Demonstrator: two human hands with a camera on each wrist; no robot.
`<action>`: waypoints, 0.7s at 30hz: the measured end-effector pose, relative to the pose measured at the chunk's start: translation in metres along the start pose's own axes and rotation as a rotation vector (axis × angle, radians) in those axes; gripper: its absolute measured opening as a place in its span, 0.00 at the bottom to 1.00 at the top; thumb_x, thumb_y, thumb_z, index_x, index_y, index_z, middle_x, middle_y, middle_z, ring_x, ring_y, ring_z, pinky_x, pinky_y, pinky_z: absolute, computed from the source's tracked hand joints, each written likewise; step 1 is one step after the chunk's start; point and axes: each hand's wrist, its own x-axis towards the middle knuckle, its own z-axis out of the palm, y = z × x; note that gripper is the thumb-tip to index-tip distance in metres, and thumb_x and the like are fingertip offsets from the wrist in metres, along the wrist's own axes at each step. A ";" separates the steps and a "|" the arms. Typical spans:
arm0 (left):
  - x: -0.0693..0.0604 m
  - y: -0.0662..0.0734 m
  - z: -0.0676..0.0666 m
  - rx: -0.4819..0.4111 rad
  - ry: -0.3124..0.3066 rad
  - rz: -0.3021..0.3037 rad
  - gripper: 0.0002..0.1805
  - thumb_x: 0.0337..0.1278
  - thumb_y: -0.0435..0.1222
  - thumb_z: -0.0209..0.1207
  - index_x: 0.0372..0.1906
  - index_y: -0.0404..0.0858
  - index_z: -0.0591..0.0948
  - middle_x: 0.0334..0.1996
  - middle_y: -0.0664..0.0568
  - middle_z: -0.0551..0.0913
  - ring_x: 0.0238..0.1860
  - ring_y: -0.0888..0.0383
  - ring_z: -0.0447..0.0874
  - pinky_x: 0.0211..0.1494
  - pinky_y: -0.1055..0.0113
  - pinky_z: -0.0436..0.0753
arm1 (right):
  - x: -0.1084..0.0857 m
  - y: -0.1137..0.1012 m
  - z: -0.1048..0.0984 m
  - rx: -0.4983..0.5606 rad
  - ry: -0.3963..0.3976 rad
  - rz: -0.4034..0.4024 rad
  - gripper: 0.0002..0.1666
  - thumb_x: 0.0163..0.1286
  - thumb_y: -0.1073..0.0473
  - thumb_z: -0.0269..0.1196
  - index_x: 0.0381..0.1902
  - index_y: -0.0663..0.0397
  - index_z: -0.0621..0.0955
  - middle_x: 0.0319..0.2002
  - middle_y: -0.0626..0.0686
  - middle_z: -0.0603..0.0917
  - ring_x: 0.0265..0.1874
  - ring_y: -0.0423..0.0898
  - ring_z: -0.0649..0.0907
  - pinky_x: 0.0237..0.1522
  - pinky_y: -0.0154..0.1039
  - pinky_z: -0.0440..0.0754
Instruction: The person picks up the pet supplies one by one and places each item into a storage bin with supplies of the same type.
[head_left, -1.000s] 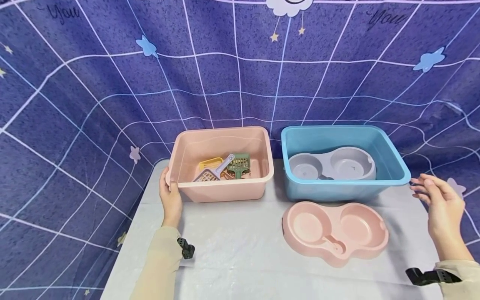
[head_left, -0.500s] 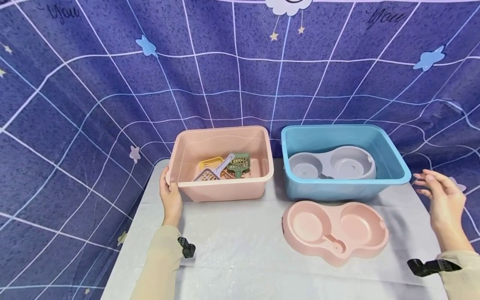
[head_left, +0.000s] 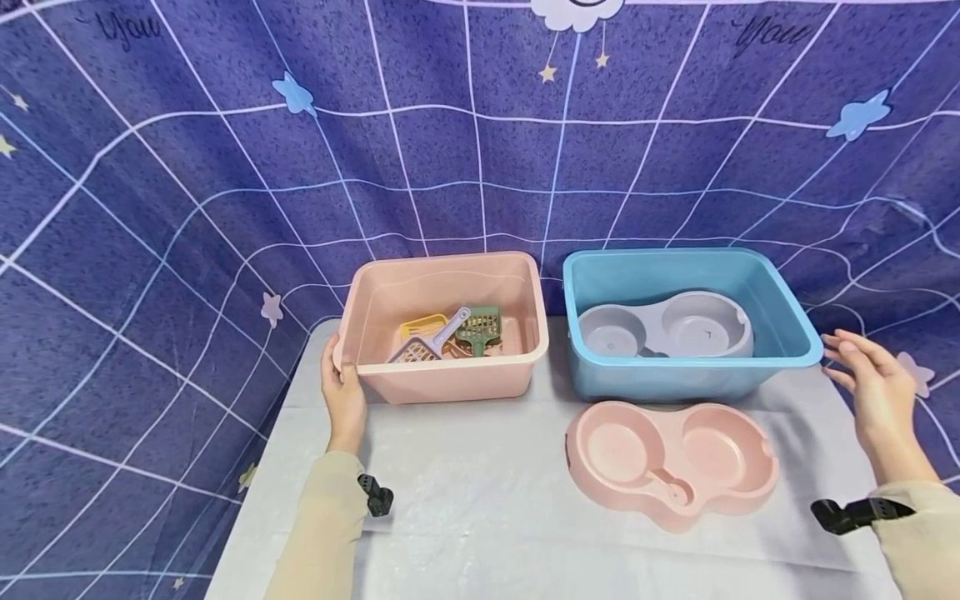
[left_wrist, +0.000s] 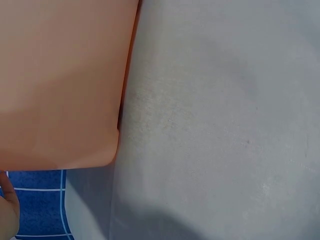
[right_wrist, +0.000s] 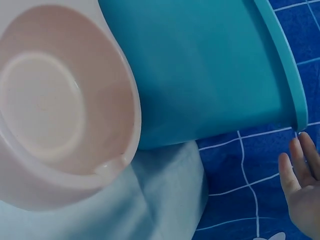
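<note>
A pink plastic bin (head_left: 442,385) stands at the left of the table, and my left hand (head_left: 345,404) holds its near left corner by the rim. Inside it lie a lilac litter scoop (head_left: 448,327), a green scoop (head_left: 478,327) and a yellow scoop (head_left: 423,325), overlapping. A blue bin (head_left: 652,382) stands to the right with a grey double bowl (head_left: 699,327) in it. My right hand (head_left: 879,387), fingers extended and loosely spread, is at that bin's near right corner; in the right wrist view its fingertips (right_wrist: 303,142) are just below the rim, contact unclear.
A pink double bowl (head_left: 671,462) sits on the table (head_left: 465,500) in front of the blue bin. Behind and beside the table hangs a purple curtain (head_left: 510,158) with a grid and star pattern. A narrow gap separates the two bins.
My right hand drew slightly away from the blue bin, then came back close to its rim. My left hand, both bins and the bowls stay in place.
</note>
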 end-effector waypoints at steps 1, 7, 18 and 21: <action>0.000 0.000 0.000 -0.001 0.000 0.002 0.26 0.77 0.31 0.40 0.76 0.44 0.61 0.73 0.51 0.62 0.72 0.56 0.60 0.74 0.64 0.60 | 0.002 0.001 0.000 -0.011 -0.002 0.008 0.13 0.72 0.74 0.56 0.47 0.63 0.85 0.39 0.51 0.89 0.36 0.40 0.87 0.34 0.28 0.84; -0.001 0.000 -0.002 0.002 -0.004 -0.005 0.27 0.77 0.32 0.40 0.77 0.43 0.59 0.74 0.50 0.61 0.73 0.53 0.59 0.74 0.62 0.59 | 0.003 0.010 -0.001 -0.035 -0.023 0.051 0.15 0.72 0.73 0.55 0.47 0.58 0.86 0.39 0.48 0.89 0.36 0.37 0.85 0.35 0.28 0.84; 0.000 -0.005 -0.001 -0.010 0.013 0.027 0.26 0.78 0.34 0.41 0.76 0.42 0.61 0.72 0.48 0.63 0.70 0.54 0.63 0.71 0.65 0.64 | 0.010 0.020 0.009 -0.125 0.140 0.113 0.14 0.70 0.69 0.61 0.49 0.52 0.86 0.43 0.43 0.85 0.36 0.34 0.84 0.35 0.23 0.82; 0.000 -0.003 0.001 -0.012 0.015 0.021 0.26 0.78 0.33 0.41 0.76 0.41 0.61 0.73 0.48 0.63 0.70 0.54 0.62 0.72 0.64 0.64 | 0.014 0.020 0.011 -0.181 0.163 0.124 0.15 0.70 0.66 0.62 0.53 0.52 0.86 0.44 0.42 0.84 0.38 0.33 0.82 0.35 0.21 0.80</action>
